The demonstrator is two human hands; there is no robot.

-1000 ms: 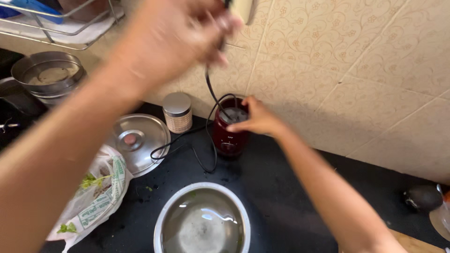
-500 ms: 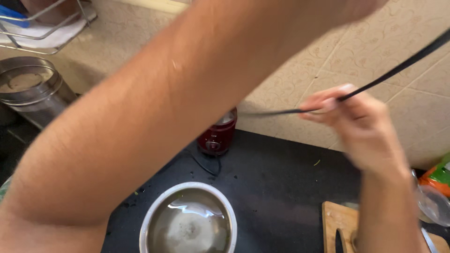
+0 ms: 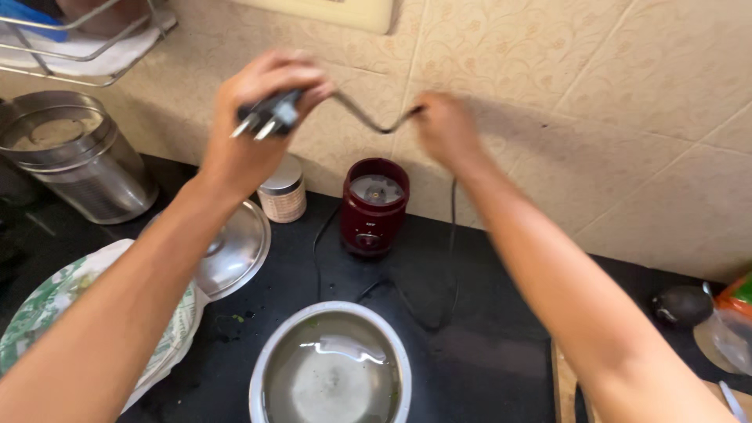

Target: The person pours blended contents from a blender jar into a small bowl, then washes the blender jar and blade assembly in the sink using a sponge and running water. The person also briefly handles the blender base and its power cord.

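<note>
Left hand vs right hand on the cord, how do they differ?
The left hand grips the black plug with its prongs showing; the right hand pinches the bare black cord. The left hand is sharp and slightly higher; the right hand is blurred. Both are raised above the maroon grinder.

Left hand (image 3: 258, 117) now holds the plug (image 3: 270, 117) up w/ prongs showing; 0.5 s ago that forearm filled the view. Right hand (image 3: 446, 129) has come off the dark red grinder (image 3: 374, 205) and pinches the cord (image 3: 368, 119), now hanging slack btwn both hands instead of pulled taut to the right.
</note>
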